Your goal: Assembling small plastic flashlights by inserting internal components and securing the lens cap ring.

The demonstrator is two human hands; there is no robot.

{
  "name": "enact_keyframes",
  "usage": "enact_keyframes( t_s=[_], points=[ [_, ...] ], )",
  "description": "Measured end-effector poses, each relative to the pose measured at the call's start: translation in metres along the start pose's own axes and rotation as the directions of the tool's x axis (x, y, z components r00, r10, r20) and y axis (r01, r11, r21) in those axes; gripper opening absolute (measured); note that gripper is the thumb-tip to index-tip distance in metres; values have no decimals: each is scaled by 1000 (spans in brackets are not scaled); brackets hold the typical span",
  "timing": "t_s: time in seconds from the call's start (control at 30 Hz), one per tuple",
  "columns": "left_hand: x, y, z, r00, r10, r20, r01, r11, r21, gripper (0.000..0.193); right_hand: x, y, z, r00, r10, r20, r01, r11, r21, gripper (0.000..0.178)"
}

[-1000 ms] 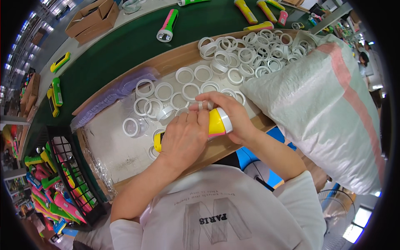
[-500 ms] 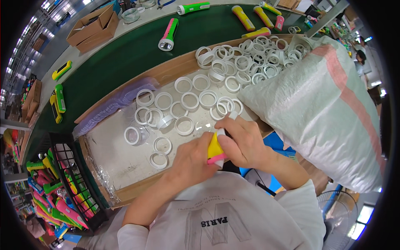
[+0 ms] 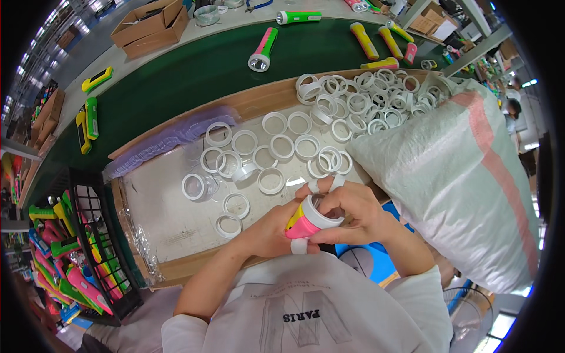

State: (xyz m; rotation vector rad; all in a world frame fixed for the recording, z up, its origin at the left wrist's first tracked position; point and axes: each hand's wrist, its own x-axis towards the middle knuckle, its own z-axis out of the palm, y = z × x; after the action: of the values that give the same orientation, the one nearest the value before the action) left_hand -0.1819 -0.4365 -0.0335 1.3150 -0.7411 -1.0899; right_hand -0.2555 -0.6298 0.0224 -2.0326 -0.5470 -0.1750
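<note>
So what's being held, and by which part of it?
A yellow-and-pink flashlight: the left hand grips its body below the white rim; the right hand touches that rim.

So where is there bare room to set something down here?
The tray is bare at near left, between clear plastic and loose rings; the green surface, between cardboard box and purple plastic. Crowded: the tray's far right, with heaped rings beside the sack, and around the held flashlight.

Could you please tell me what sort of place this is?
Most likely a factory workshop: loose flashlights lie along a long green surface, many white rings sit in a shallow tray, and a yellow-and-pink flashlight is in hand.
</note>
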Motion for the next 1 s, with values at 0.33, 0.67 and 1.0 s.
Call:
enact_keyframes(
  t_s=[0.33,0.67,1.0],
  points=[
    [3,-21,-10,935,308,-173,-238,911,337,67,-13,20,38,947,255,-196,-119,843,524,28],
    [-24,-7,4,661,633,-404,-399,752,525,59,-8,14,58,959,152,-237,-45,914,404,31],
    [-34,-23,1,593,675,-438,-484,734,476,55,-7,11,64,954,110,-280,-25,956,291,35]
  ],
)
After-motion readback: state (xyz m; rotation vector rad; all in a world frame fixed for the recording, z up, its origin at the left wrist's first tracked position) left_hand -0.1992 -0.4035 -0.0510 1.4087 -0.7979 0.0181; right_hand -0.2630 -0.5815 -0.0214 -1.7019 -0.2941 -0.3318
